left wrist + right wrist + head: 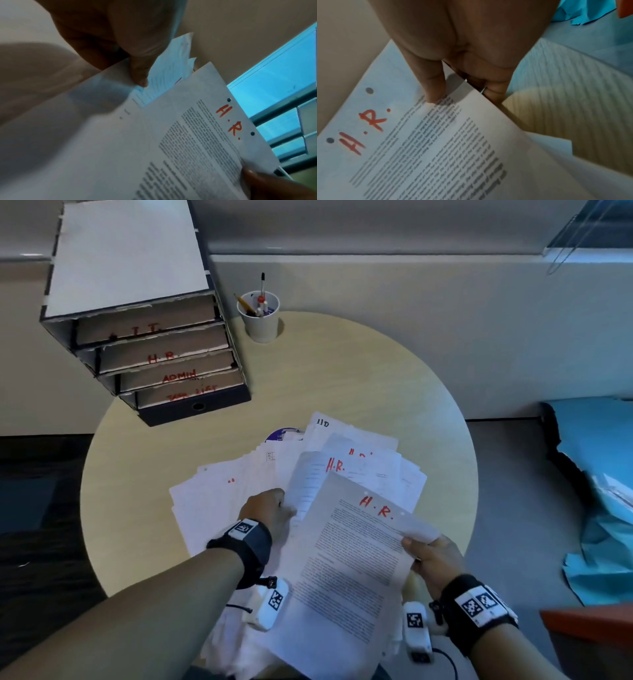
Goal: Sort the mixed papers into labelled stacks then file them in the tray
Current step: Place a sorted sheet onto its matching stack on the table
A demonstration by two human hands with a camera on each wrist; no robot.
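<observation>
A loose pile of white papers (346,460) is fanned over the round table; two further back show red "H.R." marks. My right hand (426,553) pinches the right edge of a printed sheet marked "H.R." (356,559), thumb on top (435,94), fingers beneath, lifting it above the pile. This sheet (197,142) fills the left wrist view too. My left hand (270,510) grips a bundle of the papers at its left side, fingers curled round their edge (139,75). The filing tray (154,344), labelled I.T., H.R., ADMIN and a fourth name, stands at the table's back left.
A white cup with pens (260,314) stands behind the pile near the tray. The table's rim (469,474) curves close on the right. Blue sheeting (603,474) lies on the floor to the right. An orange edge (589,621) shows at the lower right.
</observation>
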